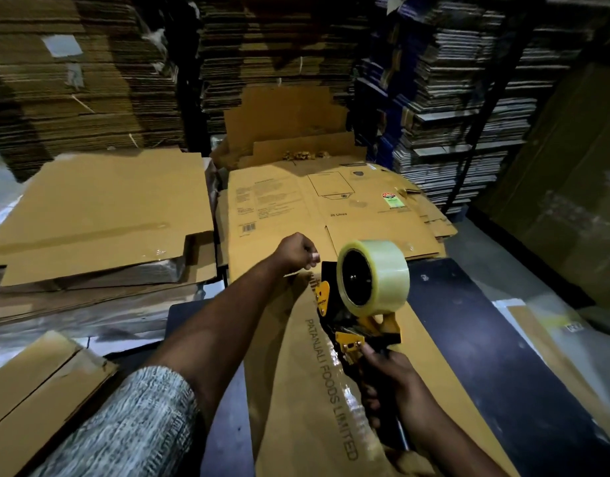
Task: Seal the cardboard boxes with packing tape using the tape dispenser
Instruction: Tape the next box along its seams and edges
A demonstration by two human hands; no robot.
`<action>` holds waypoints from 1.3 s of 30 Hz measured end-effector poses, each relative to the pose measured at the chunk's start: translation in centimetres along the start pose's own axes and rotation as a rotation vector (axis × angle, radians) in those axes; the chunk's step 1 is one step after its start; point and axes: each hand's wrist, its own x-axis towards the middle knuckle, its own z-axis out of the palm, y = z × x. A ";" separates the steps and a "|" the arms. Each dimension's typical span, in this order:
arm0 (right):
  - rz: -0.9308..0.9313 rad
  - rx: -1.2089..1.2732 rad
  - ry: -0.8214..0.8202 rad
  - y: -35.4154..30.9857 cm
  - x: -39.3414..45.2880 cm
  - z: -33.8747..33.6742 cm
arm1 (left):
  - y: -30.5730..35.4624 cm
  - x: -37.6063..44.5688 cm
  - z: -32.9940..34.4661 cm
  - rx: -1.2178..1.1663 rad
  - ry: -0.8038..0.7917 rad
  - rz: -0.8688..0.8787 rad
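A flattened brown cardboard box [296,390] printed PATANJALI FOODS LIMITED lies lengthwise on a dark table [486,356] in front of me. A glossy strip of clear tape runs along its middle seam. My right hand [389,383] grips the handle of a yellow and black tape dispenser [358,325], which carries a roll of clear tape [374,275] and rests on the box. My left hand [296,251], fingers curled, pinches at the box's far end just left of the dispenser's front.
A printed flat box [313,208] lies beyond the table. Flat cardboard sheets [100,215] are piled at the left, another piece [31,390] at the near left. Tall stacks of folded cartons [72,80] and a dark rack [468,98] fill the back.
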 end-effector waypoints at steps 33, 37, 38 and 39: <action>-0.014 -0.166 0.023 0.9 1.2 -0.1 | -1.8 -4.4 3.8 0.202 0.265 0.138; -0.022 -0.211 0.026 0.5 1.0 0.4 | -2.6 -5.4 3.5 0.179 0.217 0.109; -0.016 -0.229 0.035 0.4 0.9 0.6 | -2.6 -5.4 3.5 0.183 0.224 0.115; -0.011 -0.243 0.041 0.2 0.8 0.7 | -2.6 -5.4 3.5 0.184 0.233 0.119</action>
